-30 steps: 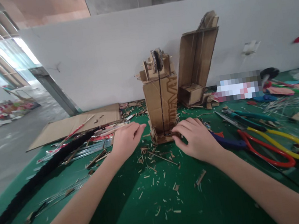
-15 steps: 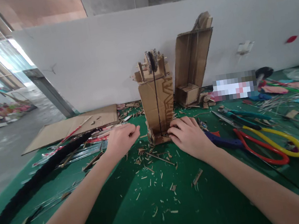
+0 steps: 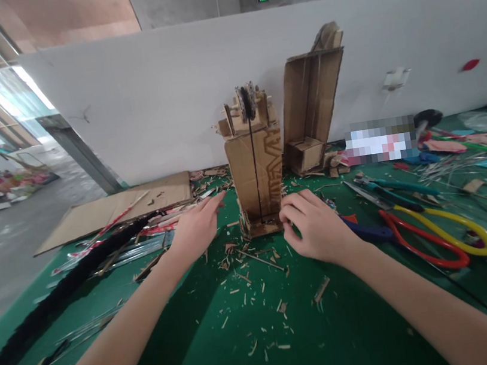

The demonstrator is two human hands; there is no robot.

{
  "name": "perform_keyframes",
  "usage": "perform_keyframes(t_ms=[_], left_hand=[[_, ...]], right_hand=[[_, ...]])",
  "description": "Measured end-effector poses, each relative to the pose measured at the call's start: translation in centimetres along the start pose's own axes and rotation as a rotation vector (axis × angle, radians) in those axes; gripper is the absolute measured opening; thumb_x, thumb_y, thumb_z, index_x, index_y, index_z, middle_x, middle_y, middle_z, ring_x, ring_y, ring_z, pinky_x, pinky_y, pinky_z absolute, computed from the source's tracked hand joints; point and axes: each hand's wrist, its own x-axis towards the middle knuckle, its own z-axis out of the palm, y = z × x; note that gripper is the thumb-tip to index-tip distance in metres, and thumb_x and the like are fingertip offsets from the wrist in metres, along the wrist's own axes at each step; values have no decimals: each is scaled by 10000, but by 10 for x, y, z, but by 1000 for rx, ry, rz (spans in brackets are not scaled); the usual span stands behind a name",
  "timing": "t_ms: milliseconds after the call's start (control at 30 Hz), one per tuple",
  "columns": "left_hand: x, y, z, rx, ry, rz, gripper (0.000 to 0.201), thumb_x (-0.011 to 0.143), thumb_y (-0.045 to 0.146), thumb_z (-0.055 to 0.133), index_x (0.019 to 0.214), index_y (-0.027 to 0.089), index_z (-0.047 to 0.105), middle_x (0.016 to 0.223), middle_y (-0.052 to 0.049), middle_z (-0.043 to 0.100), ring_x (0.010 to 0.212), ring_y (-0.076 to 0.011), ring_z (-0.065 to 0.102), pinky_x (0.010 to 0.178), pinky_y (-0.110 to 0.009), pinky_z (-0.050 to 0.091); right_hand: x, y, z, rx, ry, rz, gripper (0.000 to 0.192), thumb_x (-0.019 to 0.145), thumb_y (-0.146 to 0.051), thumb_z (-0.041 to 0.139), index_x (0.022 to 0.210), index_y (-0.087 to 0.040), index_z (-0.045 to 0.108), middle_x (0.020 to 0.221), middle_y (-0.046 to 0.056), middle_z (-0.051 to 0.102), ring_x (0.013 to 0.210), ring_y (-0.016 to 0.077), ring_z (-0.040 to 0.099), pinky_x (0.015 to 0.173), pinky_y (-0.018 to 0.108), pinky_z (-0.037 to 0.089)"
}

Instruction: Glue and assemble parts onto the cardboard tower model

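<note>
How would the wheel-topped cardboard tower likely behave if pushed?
The tower is probably light, being cardboard. Tall and narrow, with a wheel on top, it may tip if pushed high. Its ragged base edge might crumple easily.

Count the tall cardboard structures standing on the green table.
2. The nearer structure, with a wheel on top, stands between the left hand and the right hand. The farther structure stands behind it, to the right, by the white wall.
</note>
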Motion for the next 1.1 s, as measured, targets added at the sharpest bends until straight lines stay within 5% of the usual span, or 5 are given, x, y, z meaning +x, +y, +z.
perform_keyframes(t_ms=[133,400,600,933,1100], left_hand=[[0,1,2,36,-11,7,621,806,79,336,1405,226,259,1264,-108,531,1001,-231,582,819,-366,466],[-4,16,-3,-186,291,129,187,848,208,431,1007,180,525,941,-69,570,856,-172,567,767,-311,477],[-9,42,-3,-64,191,386,216,826,336,505,964,174,547,941,-87,537,888,-206,516,740,-347,448],[-9,56,7,141,76,298,202,868,333,472,909,170,584,955,-80,500,865,-215,464,740,-357,418],[-8,60,10,166,57,257,175,880,235,426,865,182,592,962,-75,492,872,-207,443,752,-354,405]], right_hand=[[-4,-4,-8,-44,-161,-83,156,790,-195,469,686,-177,583,666,30,581,687,156,490,657,313,318],[-6,-12,6,-235,-174,111,352,894,-308,398,653,-164,610,519,45,606,445,138,514,485,282,177],[-6,-15,17,-283,-160,172,235,854,-209,450,665,-167,583,519,51,609,447,151,540,480,280,164],[-7,-12,-5,148,-350,52,129,741,-239,530,619,-198,534,562,-22,576,506,104,472,496,271,217],[-5,-5,-18,326,-505,80,300,758,-266,528,490,-185,421,453,-46,423,449,74,327,482,255,230]])
